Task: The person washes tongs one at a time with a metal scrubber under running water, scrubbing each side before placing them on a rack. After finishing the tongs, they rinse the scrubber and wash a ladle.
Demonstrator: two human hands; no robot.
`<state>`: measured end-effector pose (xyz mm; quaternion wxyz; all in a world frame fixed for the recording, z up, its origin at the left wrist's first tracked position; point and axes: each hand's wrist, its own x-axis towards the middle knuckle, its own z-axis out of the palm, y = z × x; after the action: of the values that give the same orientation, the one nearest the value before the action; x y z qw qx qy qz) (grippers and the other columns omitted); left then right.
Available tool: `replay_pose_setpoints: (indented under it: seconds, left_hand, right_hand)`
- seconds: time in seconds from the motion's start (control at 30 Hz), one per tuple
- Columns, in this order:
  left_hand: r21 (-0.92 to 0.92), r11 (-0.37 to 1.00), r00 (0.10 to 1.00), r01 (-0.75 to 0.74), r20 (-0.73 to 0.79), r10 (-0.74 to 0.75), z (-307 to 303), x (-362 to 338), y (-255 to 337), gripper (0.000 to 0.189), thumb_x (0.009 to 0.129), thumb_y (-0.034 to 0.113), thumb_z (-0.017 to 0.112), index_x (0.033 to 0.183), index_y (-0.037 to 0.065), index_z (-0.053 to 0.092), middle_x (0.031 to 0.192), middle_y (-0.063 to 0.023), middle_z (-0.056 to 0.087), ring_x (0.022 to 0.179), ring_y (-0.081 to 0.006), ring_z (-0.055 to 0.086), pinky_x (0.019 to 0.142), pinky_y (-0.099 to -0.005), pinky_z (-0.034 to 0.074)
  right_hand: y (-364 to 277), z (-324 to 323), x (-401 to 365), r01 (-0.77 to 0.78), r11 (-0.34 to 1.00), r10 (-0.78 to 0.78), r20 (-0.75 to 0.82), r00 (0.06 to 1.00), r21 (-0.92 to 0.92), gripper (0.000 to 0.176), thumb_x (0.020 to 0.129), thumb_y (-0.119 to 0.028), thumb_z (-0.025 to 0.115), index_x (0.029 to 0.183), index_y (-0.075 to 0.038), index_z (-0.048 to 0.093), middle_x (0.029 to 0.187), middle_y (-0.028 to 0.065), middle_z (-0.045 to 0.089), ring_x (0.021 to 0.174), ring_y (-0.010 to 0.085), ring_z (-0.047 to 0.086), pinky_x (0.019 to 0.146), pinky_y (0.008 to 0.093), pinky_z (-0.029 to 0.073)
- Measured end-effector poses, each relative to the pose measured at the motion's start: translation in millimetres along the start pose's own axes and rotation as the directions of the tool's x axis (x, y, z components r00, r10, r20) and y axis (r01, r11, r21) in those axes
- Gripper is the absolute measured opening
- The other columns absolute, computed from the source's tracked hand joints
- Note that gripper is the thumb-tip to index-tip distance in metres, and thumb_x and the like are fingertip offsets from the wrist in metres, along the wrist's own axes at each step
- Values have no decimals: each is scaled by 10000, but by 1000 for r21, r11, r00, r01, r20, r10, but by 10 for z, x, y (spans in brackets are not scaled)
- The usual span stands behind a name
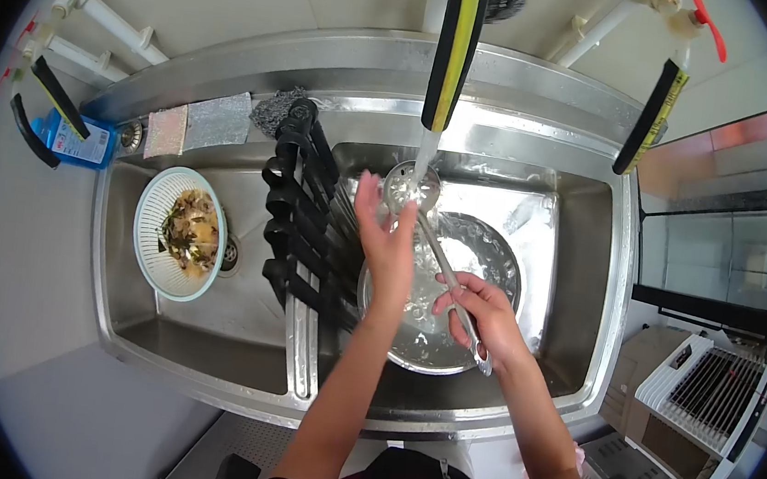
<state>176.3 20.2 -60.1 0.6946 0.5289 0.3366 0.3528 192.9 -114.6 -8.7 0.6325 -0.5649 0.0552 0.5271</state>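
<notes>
A metal ladle or skimmer [439, 251] is under the running water from a black and yellow faucet hose [458, 53]. My right hand [480, 315] is closed around its handle. Beside the round head of the tool, my left hand [387, 240] has its fingers apart, with the palm facing the stream. Beneath both hands a round metal basin [516, 280] with water in it sits in the right sink bowl. Black-handled utensils [288, 221] stand in a row at the divider, just left of my left hand.
In the left sink bowl, a pale basket [152, 228] holds food scraps beside the drain. Cloths [217, 122] and a steel scrubber [276, 111] lie on the back ledge, near a blue bottle [79, 140]. Another hose [652, 118] hangs at the right, above a white appliance [710, 391].
</notes>
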Motion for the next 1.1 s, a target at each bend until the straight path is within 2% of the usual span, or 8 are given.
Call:
replay_pose_setpoints:
  seconds: [0.03,0.17,0.3,0.37,0.57,0.67,0.77,1.1]
  left_hand:
    - [-246,920,947,305,-25,-321,16,117,-26,299,803,88,501,1079,-7,433,1084,-114,460,977,-209,473,807,-319,403]
    - [-187,865,859,466,329,-392,-26,365,-277,275,845,171,455,1029,-32,483,912,-109,556,714,-181,566,583,-260,470]
    - [9,954,943,301,150,-298,-1,358,-393,270,851,220,464,848,-32,563,673,-74,559,524,-116,502,461,-238,423]
    - [506,860,990,57,85,-116,-87,436,-395,291,854,235,465,854,-41,557,609,-70,530,490,-113,423,464,-257,376]
    - [227,915,940,-334,150,306,-11,674,-227,208,843,101,433,969,-29,537,786,-97,579,667,-117,501,646,-247,413]
    - [-176,971,934,163,345,-94,-12,758,-151,289,799,6,449,1084,-40,445,967,-76,529,842,-124,510,758,-236,407]
    - [-270,925,901,266,410,-140,8,868,8,286,805,30,455,1085,-26,437,967,-66,521,847,-124,510,754,-252,413]
    - [-374,913,952,162,303,-44,117,1078,334,387,861,262,430,1173,45,352,1088,-75,468,990,-191,459,835,-355,355]
  right_hand:
    - [20,0,-4,-5,1000,5,1,1000,-5,259,841,-120,412,1049,22,472,722,99,567,377,86,417,337,186,304]
    - [185,13,48,-29,998,27,41,999,53,252,865,-89,375,1080,26,438,755,101,562,405,86,432,363,191,326]
    - [282,115,48,2,999,-2,6,1000,33,282,872,-82,363,1127,33,392,755,101,565,408,80,441,365,191,329]
    - [245,188,39,40,998,-38,-58,998,39,252,866,-78,372,1081,35,437,717,121,567,370,92,430,350,190,325]
    - [102,143,224,81,996,-82,38,996,39,286,870,-110,372,1106,39,432,758,111,575,411,88,445,362,195,331]
    - [10,172,334,157,985,-159,15,987,67,289,866,-121,382,1104,32,443,743,111,577,403,90,439,358,194,323]
    - [-66,117,464,216,971,-226,100,969,103,293,863,-128,390,1103,29,449,734,108,576,398,88,435,353,188,314]
    - [-390,236,870,332,943,-333,150,931,34,359,895,-228,320,1130,17,435,705,90,569,385,85,407,362,183,300]
